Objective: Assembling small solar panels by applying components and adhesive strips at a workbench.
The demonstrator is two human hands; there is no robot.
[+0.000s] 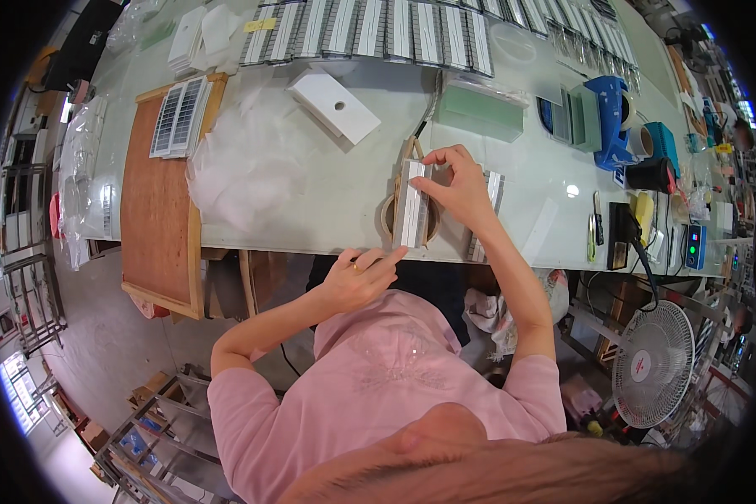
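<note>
A long grey-and-white strip-shaped part lies over a round, tan-rimmed ring near the table's front edge. My right hand pinches the strip close to its far end, thumb on the white band and the fingers bent over the edge. At the near end, my left hand has its fingers stretched out and apart, one fingertip touching the strip's corner. A similar strip rests just to the right, partly behind my right wrist.
Rows of similar strips line the table's back. A white box, clear plastic film, a wooden board and stacked greenish panes surround the work spot. A blue tape dispenser stands right; a fan is below.
</note>
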